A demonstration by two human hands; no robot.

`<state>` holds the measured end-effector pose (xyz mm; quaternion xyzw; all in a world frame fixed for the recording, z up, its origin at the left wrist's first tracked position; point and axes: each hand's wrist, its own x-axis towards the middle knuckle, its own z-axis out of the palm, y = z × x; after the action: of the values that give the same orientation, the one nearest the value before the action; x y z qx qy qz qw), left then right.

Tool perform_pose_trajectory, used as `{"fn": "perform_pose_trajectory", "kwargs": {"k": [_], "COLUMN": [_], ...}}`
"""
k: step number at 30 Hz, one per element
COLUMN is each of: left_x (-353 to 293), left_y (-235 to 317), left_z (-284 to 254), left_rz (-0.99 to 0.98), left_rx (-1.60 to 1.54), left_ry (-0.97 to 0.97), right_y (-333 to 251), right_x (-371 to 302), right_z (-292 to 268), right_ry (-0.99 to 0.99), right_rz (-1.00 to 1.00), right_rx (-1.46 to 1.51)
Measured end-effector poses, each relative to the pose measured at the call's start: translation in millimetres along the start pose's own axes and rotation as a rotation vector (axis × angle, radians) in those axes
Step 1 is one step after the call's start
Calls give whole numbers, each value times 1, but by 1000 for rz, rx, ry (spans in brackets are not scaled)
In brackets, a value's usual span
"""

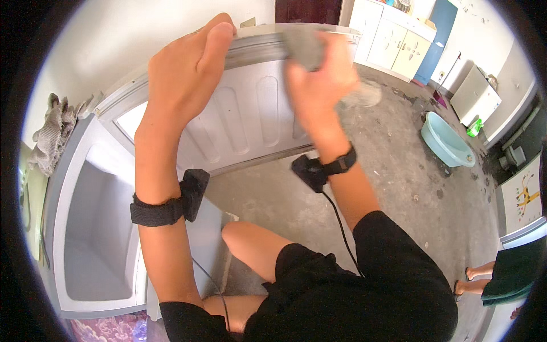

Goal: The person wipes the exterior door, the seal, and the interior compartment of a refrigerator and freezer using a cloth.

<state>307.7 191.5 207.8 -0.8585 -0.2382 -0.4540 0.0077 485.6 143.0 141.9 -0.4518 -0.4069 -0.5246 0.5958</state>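
Observation:
A small fridge or freezer stands at the left with its door swung wide. The door's inner panel is pale and ribbed, with a grey seal along the edge. My left hand is closed over the door's upper edge, its fingertips partly hidden. Farther right on that edge, my right hand grips a grey-green cloth or sponge pressed against the door. Motion blurs this hand, and which of the two it holds I cannot tell. Black straps with dark devices circle both wrists.
A grey knitted cloth drapes over the fridge's left edge. On the concrete floor at right sits a light blue tub, near a white appliance. White cabinets stand at the back. Another person's legs show at lower right.

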Motion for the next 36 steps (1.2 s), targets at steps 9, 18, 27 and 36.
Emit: {"fn": "perform_pose_trajectory", "kwargs": {"k": [9, 18, 27, 36], "left_x": [-1, -1, 6, -4], "left_y": [-6, 6, 2, -34], "left_z": [-6, -8, -47, -75], "left_rz": [-48, -37, 121, -98], "left_rx": [-61, 30, 58, 339], "left_ry": [-82, -117, -176, -422], "right_y": [-62, 60, 29, -8], "right_x": [-10, -6, -22, -36], "right_z": [25, -55, -123, -117], "right_ry": [19, -112, -42, -60], "right_rz": [-89, 43, 1136, 792], "right_rx": [292, -79, 898, 610]}}
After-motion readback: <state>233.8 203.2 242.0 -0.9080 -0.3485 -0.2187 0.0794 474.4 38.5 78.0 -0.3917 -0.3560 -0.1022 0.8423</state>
